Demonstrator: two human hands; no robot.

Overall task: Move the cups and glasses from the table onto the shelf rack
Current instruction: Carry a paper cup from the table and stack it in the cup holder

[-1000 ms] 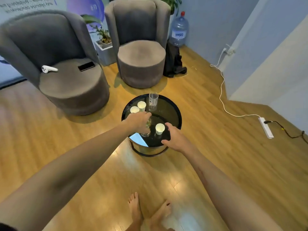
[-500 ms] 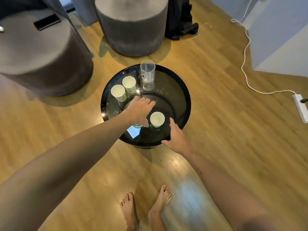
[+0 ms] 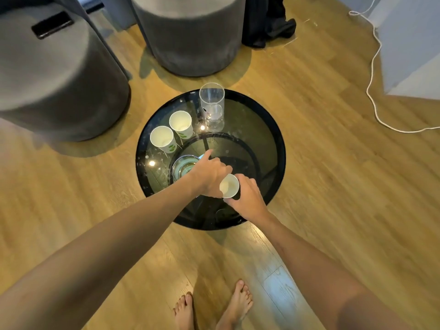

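- The right hand (image 3: 247,198) has its grip curled round a paper cup (image 3: 229,186) at the near side of the round glass surface (image 3: 269,129).
- The left hand (image 3: 209,173) grips a short glass (image 3: 184,166); its forefinger sticks out.
- Best to lift both straight up, squeezing the cup lightly.
- Two cups (image 3: 171,131) and a tall glass (image 3: 212,103) wait at the far rim.

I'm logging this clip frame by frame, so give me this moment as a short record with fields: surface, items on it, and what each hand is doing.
surface: round black glass table
paper cups standing untouched: two white paper cups with green print, side by side
tall glass: clear cylindrical glass, upright at far edge
short glass: squat clear glass, partly under left hand
left hand: over the short glass, grip unclear
right hand: grips a third white paper cup
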